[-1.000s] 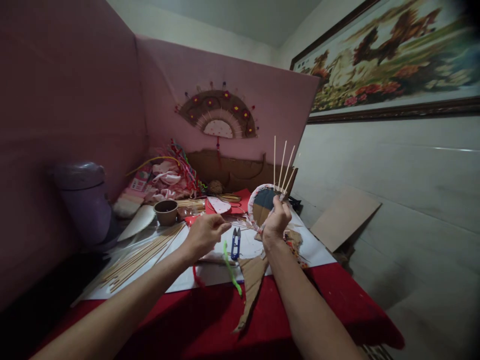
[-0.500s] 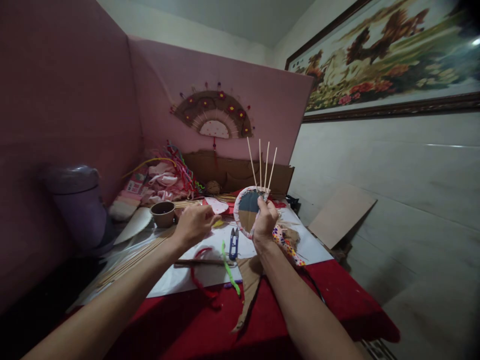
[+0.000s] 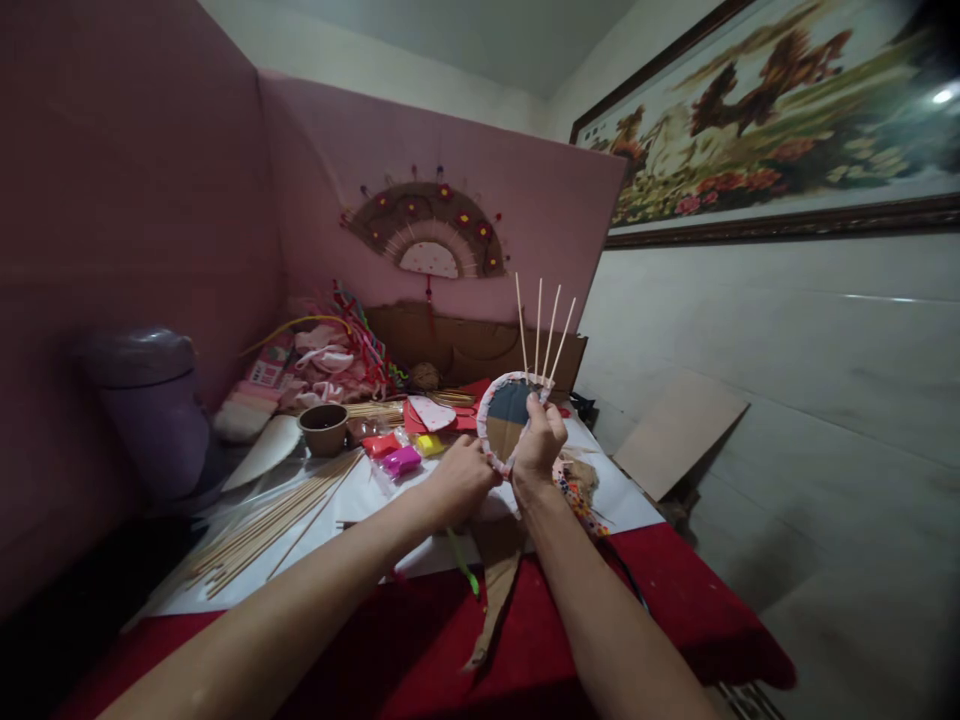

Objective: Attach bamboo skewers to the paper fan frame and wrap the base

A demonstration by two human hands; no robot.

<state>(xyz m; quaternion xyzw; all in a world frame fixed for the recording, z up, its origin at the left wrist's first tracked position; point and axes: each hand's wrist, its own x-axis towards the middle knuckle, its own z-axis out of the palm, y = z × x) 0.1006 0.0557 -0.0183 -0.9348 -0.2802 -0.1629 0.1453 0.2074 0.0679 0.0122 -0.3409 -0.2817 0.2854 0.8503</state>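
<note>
Left to right: on the table, loose sticks slant with their near ends toward the near left corner; beyond them, toward the far edge, stand a brown pot and a magenta packet. The left hand has its fingers bent together at the lower left rim of a round panel; whether they touch this rim or pinch something there cannot be told. The panel is held above the table's right half, lying up and to the right of the left fingers. Four thin sticks rise in a fan from its upper right rim, so that the long axis of the whole runs upward, away from the left hand. The right hand is clamped on the panel's right side, thumb across its face, nearer the stick bases; the left is nearer the lower rim.
</note>
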